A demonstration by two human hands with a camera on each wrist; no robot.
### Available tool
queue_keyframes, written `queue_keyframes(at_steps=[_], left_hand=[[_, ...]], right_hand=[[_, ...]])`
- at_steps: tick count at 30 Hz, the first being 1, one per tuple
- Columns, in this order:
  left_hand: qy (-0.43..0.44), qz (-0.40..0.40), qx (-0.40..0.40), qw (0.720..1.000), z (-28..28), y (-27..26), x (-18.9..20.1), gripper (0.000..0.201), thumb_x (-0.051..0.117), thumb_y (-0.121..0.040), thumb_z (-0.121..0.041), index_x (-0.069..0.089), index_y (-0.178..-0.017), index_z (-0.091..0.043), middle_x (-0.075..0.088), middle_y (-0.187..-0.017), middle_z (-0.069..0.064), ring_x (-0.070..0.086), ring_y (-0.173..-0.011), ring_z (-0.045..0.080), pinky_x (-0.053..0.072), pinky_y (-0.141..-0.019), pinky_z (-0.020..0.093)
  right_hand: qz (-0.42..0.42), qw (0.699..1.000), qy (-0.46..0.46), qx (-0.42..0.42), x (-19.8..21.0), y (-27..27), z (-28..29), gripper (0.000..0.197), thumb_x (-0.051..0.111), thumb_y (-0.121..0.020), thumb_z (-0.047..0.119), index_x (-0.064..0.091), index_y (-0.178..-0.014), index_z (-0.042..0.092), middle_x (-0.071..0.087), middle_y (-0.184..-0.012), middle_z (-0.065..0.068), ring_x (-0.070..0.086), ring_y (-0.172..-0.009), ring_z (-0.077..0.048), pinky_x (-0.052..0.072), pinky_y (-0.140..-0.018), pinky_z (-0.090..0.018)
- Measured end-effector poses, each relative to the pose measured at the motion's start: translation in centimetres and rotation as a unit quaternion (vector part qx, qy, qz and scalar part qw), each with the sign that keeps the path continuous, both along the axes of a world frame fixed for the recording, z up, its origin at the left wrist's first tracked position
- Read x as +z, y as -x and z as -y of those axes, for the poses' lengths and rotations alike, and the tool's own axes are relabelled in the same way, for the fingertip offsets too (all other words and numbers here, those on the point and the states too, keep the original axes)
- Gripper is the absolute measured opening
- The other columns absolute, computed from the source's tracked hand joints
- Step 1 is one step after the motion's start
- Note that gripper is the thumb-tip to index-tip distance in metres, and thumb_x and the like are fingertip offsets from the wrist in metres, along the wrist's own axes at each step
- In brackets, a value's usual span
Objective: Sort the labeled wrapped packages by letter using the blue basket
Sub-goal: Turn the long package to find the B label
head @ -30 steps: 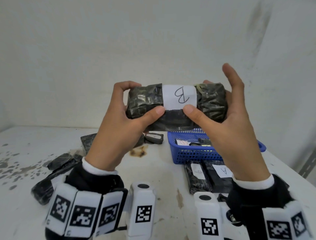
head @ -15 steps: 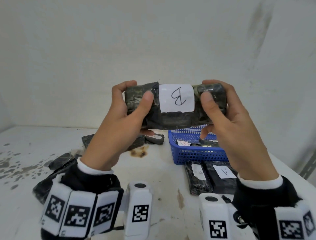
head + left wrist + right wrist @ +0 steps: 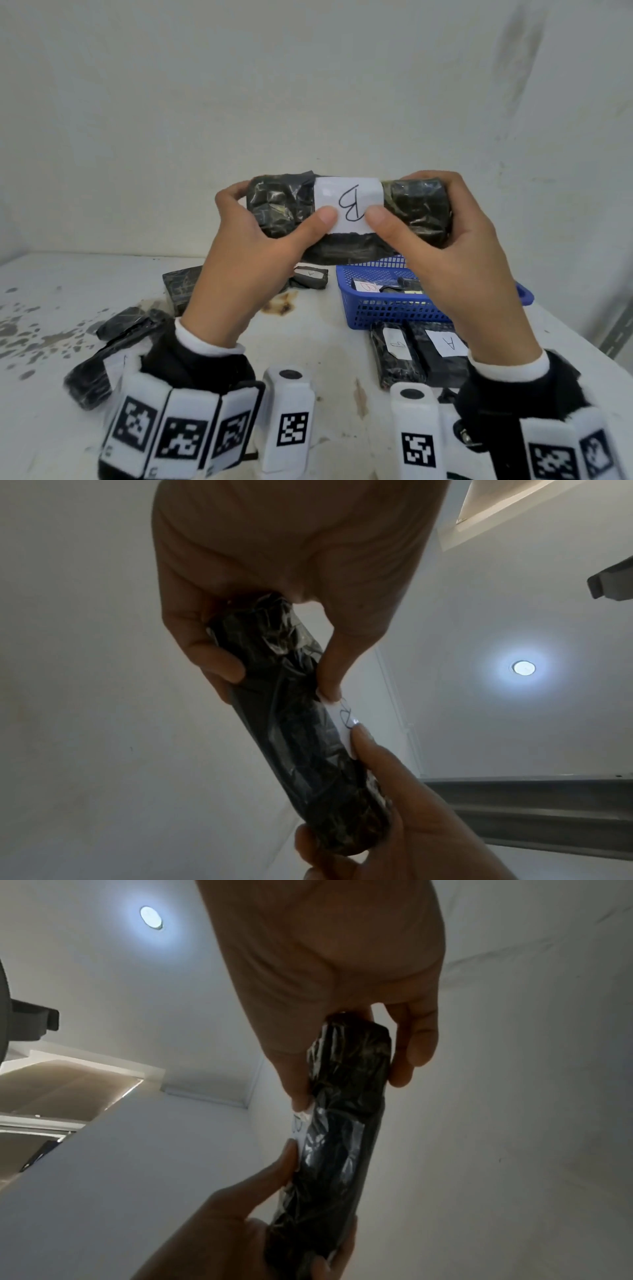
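— What sits nearest you?

— The wrist bands (image 3: 178, 435) with their black-and-white markers, low in the head view; just beyond them my left hand (image 3: 250, 260) and my right hand (image 3: 455, 263), both raised above the table (image 3: 308, 349).

— And what are they doing?

— Each grips one end of the B package (image 3: 346, 219), fingers curled behind it, thumbs pressed on the front beside its white label (image 3: 349, 204); the package lies level between them, wrapped in dark crinkled film, clear of the table; the left wrist view shows my left fingers (image 3: 219, 666) round one end, the right wrist view my right fingers (image 3: 411, 1053) round the other.

— What lies beneath?

— By my right wrist, two dark packages side by side: one with an unclear mark (image 3: 397, 353), one marked A (image 3: 442, 349); just past them the blue basket (image 3: 387, 308), holding a red-lettered label and some dark pieces; to the left, loose dark packages (image 3: 120, 329) on the stained tabletop; farther back another small labelled package (image 3: 308, 277); behind everything, the pale wall (image 3: 308, 102).
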State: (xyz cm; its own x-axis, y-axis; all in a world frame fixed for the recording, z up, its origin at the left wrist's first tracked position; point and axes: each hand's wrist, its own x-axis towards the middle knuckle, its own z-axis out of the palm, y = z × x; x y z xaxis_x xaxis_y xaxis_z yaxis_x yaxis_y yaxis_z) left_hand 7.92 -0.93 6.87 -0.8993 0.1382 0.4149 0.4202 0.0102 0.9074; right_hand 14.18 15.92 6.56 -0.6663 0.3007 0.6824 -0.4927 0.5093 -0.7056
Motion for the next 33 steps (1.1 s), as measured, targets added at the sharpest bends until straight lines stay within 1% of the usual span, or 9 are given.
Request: queue_keyframes(at_steps=[3, 6, 9, 12, 15, 19, 24, 27, 33], left_hand=[[0.012, 0.003, 0.012, 1.0, -0.02, -0.03, 0.0, 0.087, 0.075, -0.059, -0.06, 0.041, -0.129, -0.022, 0.064, -0.096, -0.017, 0.066, -0.088, 0.006, 0.054, -0.082, 0.029], [0.02, 0.012, 0.003, 1.0, -0.01, -0.13, -0.07, 0.081, 0.071, -0.053, -0.078, 0.051, -0.115, -0.029, 0.068, -0.1, -0.011, 0.068, -0.091, 0.012, 0.056, -0.079, 0.037], [0.01, 0.015, -0.013, 1.0, 0.11, -0.15, -0.01, 0.053, 0.068, -0.07, -0.063, 0.051, -0.108, -0.031, 0.067, -0.099, -0.007, 0.069, -0.09, 0.016, 0.059, -0.073, 0.038], [0.003, 0.02, -0.037, 0.999, 0.15, -0.36, 0.25, 0.062, 0.06, -0.066, -0.066, 0.054, -0.116, -0.029, 0.069, -0.103, -0.008, 0.069, -0.09, 0.011, 0.056, -0.06, 0.025], [-0.03, 0.033, -0.057, 0.997, 0.41, -0.13, 0.35, 0.049, 0.062, -0.08, -0.052, 0.058, -0.119, -0.023, 0.071, -0.103, -0.004, 0.071, -0.087, 0.01, 0.054, -0.056, 0.022], [-0.05, 0.052, -0.075, 0.995, 0.58, 0.1, 0.44, 0.059, 0.061, -0.076, -0.056, 0.059, -0.121, -0.018, 0.072, -0.103, -0.002, 0.07, -0.086, 0.011, 0.055, -0.059, 0.025], [-0.054, 0.049, -0.079, 0.994, 0.84, 0.26, 0.38, 0.053, 0.063, -0.079, -0.05, 0.058, -0.122, -0.018, 0.074, -0.106, -0.003, 0.072, -0.094, 0.013, 0.058, -0.081, 0.035], [-0.047, 0.032, -0.076, 0.995, 0.6, -0.06, 0.38, 0.066, 0.063, -0.068, -0.055, 0.057, -0.121, -0.017, 0.073, -0.106, -0.002, 0.072, -0.092, 0.012, 0.059, -0.08, 0.034], [-0.016, 0.018, -0.048, 0.999, 0.12, -0.23, 0.07, 0.066, 0.069, -0.063, -0.069, 0.054, -0.113, -0.027, 0.073, -0.101, -0.008, 0.071, -0.091, 0.014, 0.059, -0.082, 0.044]], right_hand=[[0.006, 1.0, -0.004, -0.011, -0.03, 0.04, 0.17, 0.037, 0.07, -0.073, 0.057, 0.057, -0.1, 0.035, 0.067, -0.082, 0.023, 0.066, -0.077, 0.004, 0.053, -0.068, -0.014], [0.0, 1.0, -0.005, -0.012, 0.01, 0.02, 0.02, 0.032, 0.071, -0.077, 0.051, 0.058, -0.101, 0.034, 0.066, -0.079, 0.026, 0.064, -0.074, 0.006, 0.047, -0.065, -0.008], [0.0, 1.0, 0.027, 0.015, 0.24, -0.09, 0.01, 0.032, 0.064, -0.078, 0.056, 0.061, -0.104, 0.037, 0.063, -0.073, 0.023, 0.058, -0.062, 0.002, 0.043, -0.06, -0.011], [-0.002, 0.998, 0.05, 0.049, 0.48, -0.24, -0.11, 0.031, 0.066, -0.081, 0.057, 0.064, -0.103, 0.037, 0.065, -0.079, 0.017, 0.058, -0.064, -0.001, 0.045, -0.061, -0.015], [0.005, 0.994, 0.081, 0.078, 0.49, -0.15, -0.34, 0.028, 0.063, -0.085, 0.059, 0.068, -0.099, 0.036, 0.067, -0.084, 0.011, 0.057, -0.071, -0.013, 0.045, -0.059, -0.023], [0.012, 0.991, 0.088, 0.097, 0.49, -0.2, -0.78, 0.018, 0.059, -0.091, 0.039, 0.07, -0.102, 0.032, 0.068, -0.088, 0.011, 0.056, -0.076, -0.013, 0.045, -0.058, -0.028], [0.005, 0.99, 0.096, 0.1, 0.5, -0.27, -0.67, 0.036, 0.071, -0.087, 0.043, 0.063, -0.121, 0.036, 0.068, -0.096, 0.012, 0.061, -0.076, -0.006, 0.048, -0.061, -0.018], [0.006, 0.995, 0.069, 0.066, 0.38, -0.28, -0.46, 0.044, 0.075, -0.081, 0.056, 0.063, -0.119, 0.039, 0.07, -0.102, 0.011, 0.065, -0.083, -0.007, 0.05, -0.069, -0.019], [-0.009, 0.998, 0.051, 0.022, 0.12, -0.22, -0.07, 0.046, 0.076, -0.069, 0.051, 0.063, -0.111, 0.037, 0.071, -0.093, 0.013, 0.067, -0.079, -0.005, 0.057, -0.076, -0.028]])
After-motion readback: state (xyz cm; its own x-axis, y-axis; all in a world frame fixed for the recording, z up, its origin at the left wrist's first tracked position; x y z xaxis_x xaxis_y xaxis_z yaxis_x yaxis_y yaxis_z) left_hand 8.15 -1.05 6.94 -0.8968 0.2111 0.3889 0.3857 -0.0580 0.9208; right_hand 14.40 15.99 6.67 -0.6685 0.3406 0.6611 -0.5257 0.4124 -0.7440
